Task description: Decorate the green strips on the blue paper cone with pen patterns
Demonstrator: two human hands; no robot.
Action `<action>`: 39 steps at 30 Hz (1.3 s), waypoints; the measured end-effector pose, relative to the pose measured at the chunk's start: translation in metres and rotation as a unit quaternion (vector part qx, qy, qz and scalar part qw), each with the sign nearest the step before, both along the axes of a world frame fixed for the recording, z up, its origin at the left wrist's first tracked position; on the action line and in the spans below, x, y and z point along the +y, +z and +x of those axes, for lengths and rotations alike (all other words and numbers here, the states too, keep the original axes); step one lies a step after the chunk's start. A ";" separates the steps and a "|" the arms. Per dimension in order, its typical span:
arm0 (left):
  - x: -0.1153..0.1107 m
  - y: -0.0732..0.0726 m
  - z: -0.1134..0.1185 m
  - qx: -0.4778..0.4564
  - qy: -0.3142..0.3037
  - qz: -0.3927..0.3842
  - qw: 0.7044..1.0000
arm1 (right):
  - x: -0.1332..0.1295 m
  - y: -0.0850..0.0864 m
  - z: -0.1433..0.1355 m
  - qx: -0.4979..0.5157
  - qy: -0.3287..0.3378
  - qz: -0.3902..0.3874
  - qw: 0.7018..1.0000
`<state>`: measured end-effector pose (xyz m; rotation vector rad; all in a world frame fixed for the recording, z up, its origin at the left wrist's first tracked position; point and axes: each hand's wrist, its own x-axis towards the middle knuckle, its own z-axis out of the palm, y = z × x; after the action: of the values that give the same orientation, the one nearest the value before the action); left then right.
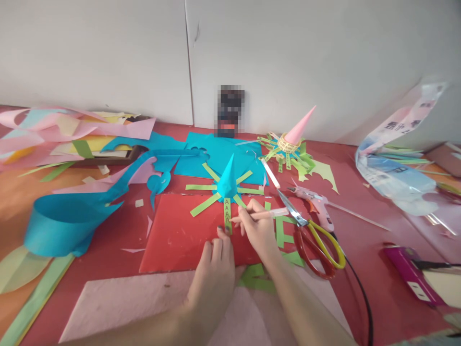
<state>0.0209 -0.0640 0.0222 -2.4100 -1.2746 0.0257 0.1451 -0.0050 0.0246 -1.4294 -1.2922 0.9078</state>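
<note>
In my right hand [261, 230] a pale pink pen [272, 213] is gripped, its tip on a green paper strip [227, 209] that carries black letter-like marks. Two dark-nailed fingertips of my left hand [214, 269] hold down the strip's lower end. That strip joins a blue paper cone [227, 180], from which several blank green strips fan out. Beneath lies a red board [176, 235]. Just right of my right hand, scissors [313, 235] with red and yellow handles rest partly open. Cut green paper [284, 230] lies partly hidden by my right hand.
A pink cone on a patterned base [297, 127] stands at the back right. Near it are a pink glue gun [317, 206] with a black cord and a plastic bag [399, 163]. Left are a blue paper band [61, 223] and heaped paper scraps [79, 129]. A magenta power strip [412, 274] lies right.
</note>
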 end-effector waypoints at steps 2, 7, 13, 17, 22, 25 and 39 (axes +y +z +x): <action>0.000 0.000 0.000 0.002 -0.004 0.000 1.000 | 0.000 0.001 -0.001 0.014 0.015 0.002 1.000; -0.001 0.002 0.001 -0.005 0.001 0.009 1.000 | 0.001 -0.001 0.001 0.024 -0.010 0.000 1.000; -0.005 0.003 0.000 -0.005 0.000 0.007 1.000 | 0.001 -0.001 0.000 0.029 -0.018 -0.003 0.999; -0.007 0.001 0.001 -0.009 -0.002 0.018 1.000 | -0.005 0.005 0.000 -0.046 -0.052 0.033 0.997; -0.006 -0.002 0.001 -0.001 -0.008 0.017 1.000 | -0.017 0.014 0.001 -0.104 -0.053 0.066 0.991; -0.005 -0.001 0.000 0.000 -0.010 0.019 1.000 | -0.018 0.013 0.000 -0.087 -0.042 0.059 0.994; -0.005 0.000 0.000 0.012 -0.019 0.014 1.000 | -0.016 -0.001 -0.003 -0.012 -0.027 0.007 1.000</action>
<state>0.0210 -0.0694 0.0224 -2.4018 -1.2104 0.0259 0.1418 -0.0209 0.0233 -1.4613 -1.2701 0.8468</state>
